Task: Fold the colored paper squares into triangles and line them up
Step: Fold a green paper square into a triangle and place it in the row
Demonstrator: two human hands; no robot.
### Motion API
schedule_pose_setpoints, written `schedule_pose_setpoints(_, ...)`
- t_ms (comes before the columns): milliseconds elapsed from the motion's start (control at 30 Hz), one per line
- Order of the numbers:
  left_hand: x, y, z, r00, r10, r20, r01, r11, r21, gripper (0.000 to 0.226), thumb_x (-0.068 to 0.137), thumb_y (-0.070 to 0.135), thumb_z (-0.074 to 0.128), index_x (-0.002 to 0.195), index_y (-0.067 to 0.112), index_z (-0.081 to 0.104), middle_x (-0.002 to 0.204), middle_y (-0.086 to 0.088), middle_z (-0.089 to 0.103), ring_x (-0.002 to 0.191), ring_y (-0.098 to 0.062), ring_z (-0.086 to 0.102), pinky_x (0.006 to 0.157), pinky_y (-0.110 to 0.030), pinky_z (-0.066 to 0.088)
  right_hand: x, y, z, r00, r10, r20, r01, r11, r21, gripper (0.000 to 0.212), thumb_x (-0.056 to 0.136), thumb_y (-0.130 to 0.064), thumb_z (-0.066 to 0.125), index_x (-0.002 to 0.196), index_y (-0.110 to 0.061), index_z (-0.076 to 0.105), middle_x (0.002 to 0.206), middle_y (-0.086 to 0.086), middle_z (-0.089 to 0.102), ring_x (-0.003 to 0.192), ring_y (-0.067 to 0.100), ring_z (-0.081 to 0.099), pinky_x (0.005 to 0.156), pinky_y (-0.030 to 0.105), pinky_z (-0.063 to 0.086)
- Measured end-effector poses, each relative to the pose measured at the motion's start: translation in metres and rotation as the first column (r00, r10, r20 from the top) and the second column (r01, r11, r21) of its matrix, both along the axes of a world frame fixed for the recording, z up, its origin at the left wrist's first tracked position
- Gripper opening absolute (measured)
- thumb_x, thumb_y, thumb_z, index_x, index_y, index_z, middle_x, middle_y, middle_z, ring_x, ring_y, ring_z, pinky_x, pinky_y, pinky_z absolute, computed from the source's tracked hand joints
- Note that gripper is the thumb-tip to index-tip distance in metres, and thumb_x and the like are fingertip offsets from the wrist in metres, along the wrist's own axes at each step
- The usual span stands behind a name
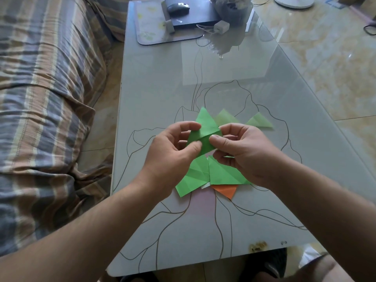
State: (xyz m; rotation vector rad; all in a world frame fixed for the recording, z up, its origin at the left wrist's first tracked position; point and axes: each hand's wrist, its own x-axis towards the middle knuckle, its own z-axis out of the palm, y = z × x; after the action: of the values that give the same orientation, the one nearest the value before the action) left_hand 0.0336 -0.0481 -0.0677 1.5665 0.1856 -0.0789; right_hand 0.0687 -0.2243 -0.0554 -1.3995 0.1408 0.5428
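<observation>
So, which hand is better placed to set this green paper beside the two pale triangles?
Probably the right hand: it pinches the green folded paper, closest to the pale green paper triangles.

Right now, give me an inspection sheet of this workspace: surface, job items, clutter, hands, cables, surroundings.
Surface: glass table with a line-drawn flower pattern.
Job's things: green paper held in mid-fold; two pale green triangles beyond it; green sheets and an orange piece underneath.
Clutter: mouse, laptop, mat, charger at the far end.
Hands: left hand and right hand both pinch the green paper.
Cables: charger cord.
Surroundings: striped sofa, tiled floor.
</observation>
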Motion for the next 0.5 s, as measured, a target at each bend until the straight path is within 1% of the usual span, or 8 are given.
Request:
schedule_pose_setpoints(33, 0.0008, 0.0010, 0.0008, 1.000, 0.012, 0.005, -0.012, 1.000, 0.002, 0.029, 0.096, 0.001, 0.068, 0.115, 0.023, 0.071, 0.109, -0.009, 0.074, 0.098, -0.029, 0.073, 0.088, -0.043, 0.062, -0.0001, -0.0004, -0.0007, 1.000, 0.019, -0.002, -0.019, 1.000, -0.001, 0.007, 0.079, -0.015, 0.079, 0.081, -0.019, 0.073, 0.077, 0.007, 0.071, 0.059, 0.014, 0.062, 0.078, 0.038, 0.050)
schedule_pose_setpoints(133, 0.0014, 0.0022, 0.0035, 1.000, 0.024, 0.015, -0.024, 1.000, 0.014, 0.026, 0.096, 0.004, 0.069, 0.114, 0.023, 0.071, 0.110, -0.009, 0.074, 0.095, -0.022, 0.074, 0.082, -0.033, 0.063, -0.0006, -0.0013, -0.0021, 0.999, 0.051, -0.013, -0.051, 0.998, -0.023, 0.011, 0.086, -0.009, 0.076, 0.095, -0.011, 0.071, 0.083, 0.008, 0.072, 0.062, 0.015, 0.063, 0.080, 0.038, 0.052)
schedule_pose_setpoints(167, 0.0015, 0.0026, 0.0037, 1.000, 0.023, 0.011, -0.024, 1.000, 0.012, 0.026, 0.096, 0.004, 0.069, 0.113, 0.023, 0.071, 0.110, -0.009, 0.074, 0.095, -0.022, 0.074, 0.082, -0.033, 0.063, -0.0010, -0.0013, -0.0020, 0.998, 0.054, -0.015, -0.055, 0.998, -0.031, 0.011, 0.087, -0.007, 0.075, 0.097, -0.010, 0.071, 0.084, 0.009, 0.072, 0.063, 0.016, 0.063, 0.081, 0.038, 0.052)
schedule_pose_setpoints(367, 0.0018, 0.0027, 0.0042, 1.000, 0.021, 0.022, -0.021, 1.000, -0.006, 0.024, 0.093, 0.003, 0.072, 0.108, 0.021, 0.073, 0.104, -0.006, 0.075, 0.097, -0.031, 0.073, 0.088, -0.046, 0.062, -0.0030, -0.0015, -0.0014, 0.997, 0.069, -0.023, -0.070, 0.996, -0.060, 0.008, 0.094, -0.005, 0.070, 0.099, -0.011, 0.070, 0.083, 0.005, 0.071, 0.063, 0.016, 0.061, 0.081, 0.040, 0.050)
schedule_pose_setpoints(500, 0.0023, 0.0036, 0.0019, 0.999, 0.039, 0.035, -0.039, 0.999, 0.004, 0.018, 0.094, 0.002, 0.071, 0.099, 0.018, 0.075, 0.101, -0.009, 0.076, 0.099, -0.041, 0.070, 0.091, -0.055, 0.059, -0.0016, -0.0003, 0.0005, 0.999, 0.016, -0.038, -0.018, 0.999, -0.046, 0.009, 0.094, -0.009, 0.070, 0.101, -0.012, 0.065, 0.084, 0.007, 0.068, 0.060, 0.016, 0.062, 0.081, 0.043, 0.049)
